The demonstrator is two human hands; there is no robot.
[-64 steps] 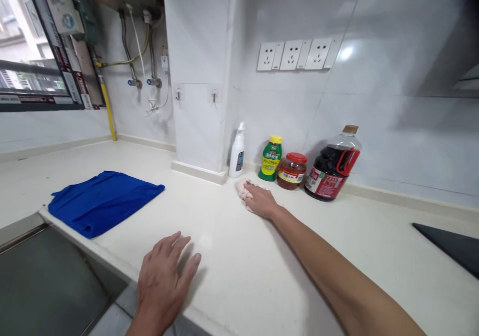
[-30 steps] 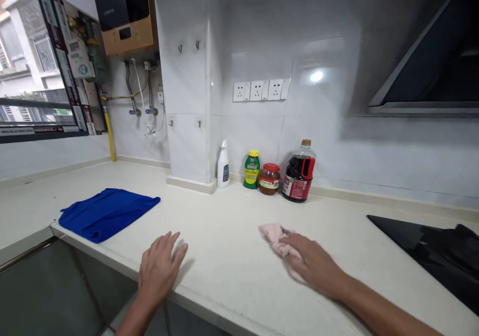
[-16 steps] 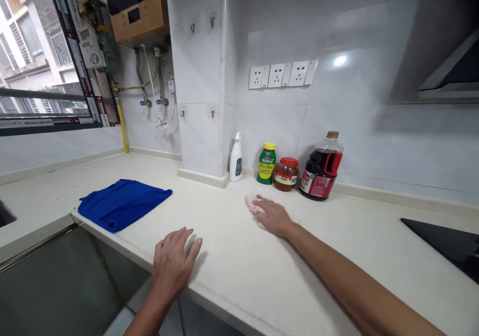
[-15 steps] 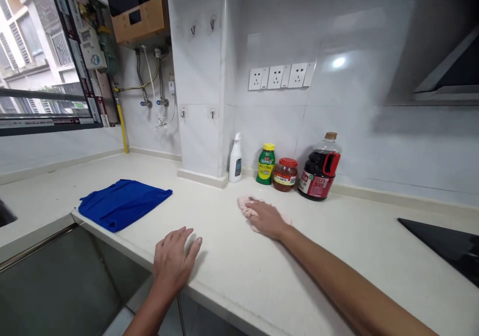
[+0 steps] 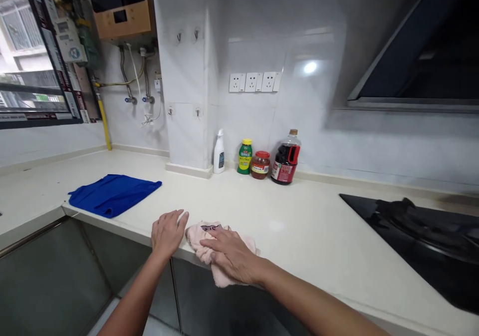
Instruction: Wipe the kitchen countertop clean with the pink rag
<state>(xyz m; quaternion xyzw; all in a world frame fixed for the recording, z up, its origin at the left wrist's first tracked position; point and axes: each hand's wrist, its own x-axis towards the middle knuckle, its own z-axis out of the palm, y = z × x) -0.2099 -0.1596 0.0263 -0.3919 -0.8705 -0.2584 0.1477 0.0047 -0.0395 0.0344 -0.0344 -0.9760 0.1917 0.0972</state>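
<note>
A pale pink cleaning cloth (image 5: 202, 238) with a dark printed patch lies crumpled at the counter's front edge, part of it hanging over. My right hand (image 5: 234, 253) presses down on it, thumb and fingers gripping the fabric. Just to the left, my left hand (image 5: 167, 232) rests at the edge of the white countertop (image 5: 299, 226), fingers stretched out and nothing in it. Its fingertips are close to the cloth.
Flat on the counter at left is a blue cloth (image 5: 112, 193). Along the wall stand a white spray bottle (image 5: 219, 154), a green bottle (image 5: 244, 159), a red-lidded jar (image 5: 260, 166) and a large dark sauce bottle (image 5: 286, 159). A black gas stove (image 5: 411, 246) is at right.
My right hand has drawn the pink cloth from near the bottles back to the front edge. My left hand has shifted slightly. The view has turned right, showing more of the stove.
</note>
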